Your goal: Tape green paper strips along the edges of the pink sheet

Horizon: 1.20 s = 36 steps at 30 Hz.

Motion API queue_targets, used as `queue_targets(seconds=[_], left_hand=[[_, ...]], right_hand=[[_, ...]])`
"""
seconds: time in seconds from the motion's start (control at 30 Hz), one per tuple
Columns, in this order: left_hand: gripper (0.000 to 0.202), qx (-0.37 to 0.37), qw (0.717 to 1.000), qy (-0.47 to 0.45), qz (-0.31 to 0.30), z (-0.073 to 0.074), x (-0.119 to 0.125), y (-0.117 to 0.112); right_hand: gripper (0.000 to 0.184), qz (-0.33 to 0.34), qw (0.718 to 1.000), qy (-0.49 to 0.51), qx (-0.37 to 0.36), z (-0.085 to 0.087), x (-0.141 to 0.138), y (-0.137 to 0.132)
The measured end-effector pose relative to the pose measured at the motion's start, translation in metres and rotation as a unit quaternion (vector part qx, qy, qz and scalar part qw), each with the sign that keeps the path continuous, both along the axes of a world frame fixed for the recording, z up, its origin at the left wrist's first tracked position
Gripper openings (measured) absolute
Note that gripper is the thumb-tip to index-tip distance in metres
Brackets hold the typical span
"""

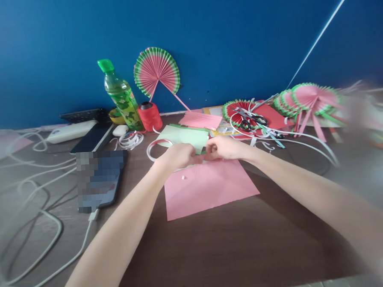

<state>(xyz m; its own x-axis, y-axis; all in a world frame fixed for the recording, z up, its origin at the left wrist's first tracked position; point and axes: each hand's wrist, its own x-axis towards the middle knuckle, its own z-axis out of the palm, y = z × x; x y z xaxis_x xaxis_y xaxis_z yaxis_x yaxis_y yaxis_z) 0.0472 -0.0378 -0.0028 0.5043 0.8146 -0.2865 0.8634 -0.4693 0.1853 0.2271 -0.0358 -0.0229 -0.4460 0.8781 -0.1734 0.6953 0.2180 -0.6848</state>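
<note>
A sheet of pink paper (pixel 206 187) lies on the dark table, with a small white scrap (pixel 184 177) on it. At its far edge, my left hand (pixel 183 154) is closed, fingers bent down onto the paper. My right hand (pixel 222 148) meets it from the other side, thumb and fingers pinched together at the same edge. The fingertips of both hands nearly touch, and they hide most of that edge. Just beyond my hands are pale green sheets (pixel 181 136) and a pleated pink paper strip (pixel 201 119). A white ring-shaped roll (pixel 155 149) sits beside my left hand.
A phone (pixel 108 182) with a white cable (pixel 59 227) is at left. A green bottle (pixel 121 96), red thread spool (pixel 150 116) and round pleated fan (pixel 157 70) stand along the blue wall. Scissors (pixel 249 120), looped white cord and more fans (pixel 314 98) lie at right.
</note>
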Motion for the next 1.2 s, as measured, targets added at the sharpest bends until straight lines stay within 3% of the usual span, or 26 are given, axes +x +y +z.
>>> queue_targets(seconds=[0.37,0.5,0.7,0.87,0.97,1.1,1.2], left_hand=[[0.025,-0.046,0.998,0.039,0.029,0.011,-0.011,0.010],[0.020,-0.059,0.998,0.026,0.011,0.013,-0.016,0.011],[0.032,-0.032,0.998,0.048,0.019,0.015,-0.010,0.006],[0.025,-0.034,0.997,0.074,0.007,0.017,-0.015,0.008],[0.021,-0.049,0.994,0.098,0.016,0.018,-0.022,0.011],[0.024,-0.068,0.992,0.106,0.023,0.017,-0.029,0.017],[0.021,-0.053,0.997,0.057,0.029,0.015,-0.028,0.018]], right_hand=[[0.021,0.011,1.000,0.004,-0.011,-0.004,0.002,0.004],[0.019,0.009,1.000,0.000,-0.002,-0.003,0.001,0.002],[0.013,-0.007,0.998,-0.017,0.059,0.003,-0.007,-0.006],[0.008,-0.089,0.986,-0.004,0.143,0.004,-0.004,-0.001],[0.003,-0.138,0.974,0.001,0.178,0.000,0.003,0.007],[0.011,-0.164,0.962,0.002,0.217,-0.010,0.010,0.015],[0.013,-0.172,0.954,0.001,0.246,-0.015,0.011,0.017]])
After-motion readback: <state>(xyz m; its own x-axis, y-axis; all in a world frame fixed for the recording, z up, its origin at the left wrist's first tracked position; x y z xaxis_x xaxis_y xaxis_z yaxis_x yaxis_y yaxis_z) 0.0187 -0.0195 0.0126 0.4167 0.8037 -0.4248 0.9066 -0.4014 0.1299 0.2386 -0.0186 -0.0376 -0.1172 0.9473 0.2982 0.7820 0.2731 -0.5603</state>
